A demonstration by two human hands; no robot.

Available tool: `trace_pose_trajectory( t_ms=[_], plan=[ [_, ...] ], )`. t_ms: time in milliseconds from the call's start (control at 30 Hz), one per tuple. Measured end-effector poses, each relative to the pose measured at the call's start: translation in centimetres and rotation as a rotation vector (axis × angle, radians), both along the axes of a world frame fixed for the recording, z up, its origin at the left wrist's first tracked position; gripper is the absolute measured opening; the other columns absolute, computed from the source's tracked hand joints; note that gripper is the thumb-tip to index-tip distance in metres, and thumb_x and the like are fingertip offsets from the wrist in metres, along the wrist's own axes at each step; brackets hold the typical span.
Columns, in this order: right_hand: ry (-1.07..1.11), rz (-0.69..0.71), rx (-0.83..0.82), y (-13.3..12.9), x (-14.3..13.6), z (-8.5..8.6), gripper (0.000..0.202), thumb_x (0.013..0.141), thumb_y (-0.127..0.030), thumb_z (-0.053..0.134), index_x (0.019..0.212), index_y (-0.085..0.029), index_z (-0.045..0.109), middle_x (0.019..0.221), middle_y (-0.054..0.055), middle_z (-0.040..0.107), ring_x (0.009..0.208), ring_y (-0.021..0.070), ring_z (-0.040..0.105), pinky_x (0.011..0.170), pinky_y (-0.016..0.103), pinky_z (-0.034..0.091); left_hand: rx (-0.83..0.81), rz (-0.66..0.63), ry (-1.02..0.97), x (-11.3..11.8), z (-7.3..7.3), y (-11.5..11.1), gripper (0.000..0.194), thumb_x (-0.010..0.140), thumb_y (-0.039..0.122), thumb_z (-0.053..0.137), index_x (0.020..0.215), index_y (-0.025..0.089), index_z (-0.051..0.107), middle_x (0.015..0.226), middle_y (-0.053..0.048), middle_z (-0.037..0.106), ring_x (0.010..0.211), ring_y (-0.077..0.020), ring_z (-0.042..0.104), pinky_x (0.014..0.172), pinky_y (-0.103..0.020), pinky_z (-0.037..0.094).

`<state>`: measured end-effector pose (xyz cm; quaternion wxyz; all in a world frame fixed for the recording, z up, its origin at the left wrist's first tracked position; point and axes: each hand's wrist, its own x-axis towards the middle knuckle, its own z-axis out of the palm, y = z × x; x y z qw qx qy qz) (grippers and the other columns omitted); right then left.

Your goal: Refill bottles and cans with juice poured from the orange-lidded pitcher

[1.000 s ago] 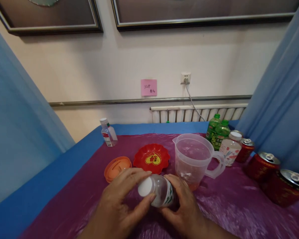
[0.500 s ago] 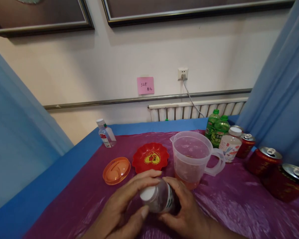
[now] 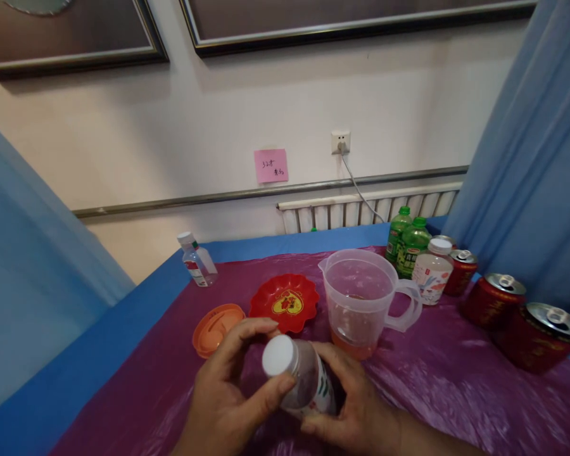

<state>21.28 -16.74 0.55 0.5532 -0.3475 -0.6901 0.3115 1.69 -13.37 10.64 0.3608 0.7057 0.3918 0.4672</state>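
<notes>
Tilted toward my left, a clear plastic bottle [image 3: 306, 379] with a white cap and a printed label is gripped around its body by my right hand [image 3: 356, 399]. My left hand [image 3: 232, 380] is curved loosely around the cap side, open. A gap shows between its fingers and the cap, while its thumb overlaps the bottle just below the cap; whether it touches is hard to tell. Beyond the hands lie a red scalloped dish [image 3: 285, 303] and an orange round dish [image 3: 217, 328]. A translucent measuring jug [image 3: 358, 304] with some orange-tinted liquid at the bottom stands near my right hand.
A small clear bottle [image 3: 197, 261] stands at the far left. At right are green bottles [image 3: 412, 247], a white-capped bottle [image 3: 432, 272] and several red cans [image 3: 494, 301]. Purple plastic sheeting [image 3: 161, 373] covers the blue table; blue curtains [image 3: 517, 139] hang on both sides.
My left hand's fingers have lifted off the cap and spread, exposing more of it. The bottle has turned a little more upright in my right hand. The view has shifted slightly.
</notes>
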Motion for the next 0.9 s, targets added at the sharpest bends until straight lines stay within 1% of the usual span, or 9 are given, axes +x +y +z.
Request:
trace_pose_trajectory(
  t_ms=[67, 233, 300, 400, 500, 567, 700, 800, 900],
  plan=[
    [0.012, 0.008, -0.012, 0.1, 0.0, -0.2, 0.069, 0.079, -0.053, 0.075, 0.139, -0.028, 0.052, 0.125, 0.008, 0.069, 0.109, 0.0272, 0.069, 0.094, 0.041, 0.056, -0.048, -0.010, 0.023, -0.3, 0.2, 0.0, 0.042, 0.073, 0.031, 0.086, 0.113, 0.030, 0.072, 0.109, -0.004, 0.076, 0.107, -0.0235, 0.072, 0.094, -0.029, 0.059],
    [0.040, 0.028, -0.044, 0.0, -0.1, -0.4, 0.070, 0.076, -0.055, 0.078, 0.136, -0.030, 0.053, 0.121, 0.007, 0.071, 0.103, 0.0267, 0.070, 0.090, 0.041, 0.057, -0.219, -0.276, 0.067, -0.6, 1.2, -0.4, 0.054, 0.081, 0.040, 0.078, 0.133, 0.029, 0.066, 0.136, -0.011, 0.069, 0.125, -0.0325, 0.065, 0.102, -0.040, 0.057],
    [0.028, 0.010, -0.048, 0.0, -0.2, -0.4, 0.068, 0.077, -0.054, 0.077, 0.136, -0.029, 0.053, 0.121, 0.007, 0.070, 0.104, 0.0267, 0.070, 0.090, 0.041, 0.056, -0.161, -0.242, 0.085, -0.3, 1.0, -0.6, 0.057, 0.078, 0.040, 0.080, 0.133, 0.030, 0.066, 0.138, -0.009, 0.067, 0.126, -0.0324, 0.064, 0.106, -0.042, 0.053],
    [0.045, 0.001, -0.036, 0.0, -0.2, -0.4, 0.069, 0.076, -0.055, 0.077, 0.136, -0.029, 0.053, 0.122, 0.008, 0.070, 0.105, 0.0272, 0.070, 0.090, 0.042, 0.056, -0.098, -0.156, 0.096, 0.3, 0.7, -0.6, 0.043, 0.081, 0.035, 0.079, 0.123, 0.031, 0.071, 0.128, -0.007, 0.073, 0.120, -0.0286, 0.067, 0.107, -0.041, 0.052],
    [0.092, 0.072, -0.057, 0.2, -0.2, -0.6, 0.071, 0.073, -0.057, 0.080, 0.134, -0.031, 0.055, 0.120, 0.006, 0.072, 0.102, 0.0263, 0.071, 0.088, 0.040, 0.057, -0.181, -0.242, 0.070, 0.2, 0.6, -0.2, 0.037, 0.080, 0.034, 0.080, 0.116, 0.030, 0.074, 0.123, -0.007, 0.075, 0.117, -0.0282, 0.069, 0.101, -0.037, 0.056],
    [0.105, 0.134, -0.082, 0.2, -0.1, -0.6, 0.071, 0.072, -0.056, 0.081, 0.134, -0.032, 0.055, 0.120, 0.005, 0.072, 0.102, 0.0266, 0.071, 0.088, 0.041, 0.057, -0.282, -0.328, 0.022, -0.2, 0.6, 0.0, 0.046, 0.079, 0.036, 0.082, 0.123, 0.031, 0.071, 0.125, -0.008, 0.074, 0.117, -0.0295, 0.069, 0.098, -0.037, 0.058],
    [0.133, 0.205, -0.153, 0.0, -0.1, -0.2, 0.072, 0.073, -0.056, 0.081, 0.137, -0.033, 0.056, 0.127, 0.006, 0.070, 0.112, 0.0298, 0.068, 0.095, 0.044, 0.055, -0.458, -0.429, 0.023, -1.1, -0.4, -0.1, 0.091, 0.064, 0.035, 0.092, 0.146, 0.034, 0.052, 0.148, -0.009, 0.059, 0.130, -0.0342, 0.060, 0.106, -0.044, 0.052],
    [0.153, 0.266, -0.181, 0.0, -0.1, -0.3, 0.077, 0.076, -0.064, 0.077, 0.143, -0.035, 0.053, 0.132, 0.005, 0.067, 0.116, 0.0308, 0.067, 0.098, 0.046, 0.054, -0.456, -0.412, 0.128, -1.6, -1.8, -0.6, 0.086, 0.065, 0.035, 0.091, 0.143, 0.030, 0.055, 0.146, -0.009, 0.060, 0.129, -0.0337, 0.061, 0.108, -0.045, 0.051],
    [0.140, 0.287, -0.154, 0.1, 0.0, -1.4, 0.087, 0.079, -0.074, 0.069, 0.151, -0.033, 0.044, 0.141, 0.010, 0.062, 0.124, 0.0323, 0.063, 0.104, 0.049, 0.050, -0.365, -0.276, 0.135, -2.2, -2.0, -0.2, 0.075, 0.067, 0.041, 0.088, 0.136, 0.025, 0.060, 0.134, -0.010, 0.069, 0.120, -0.0330, 0.067, 0.103, -0.043, 0.055]
  ],
)
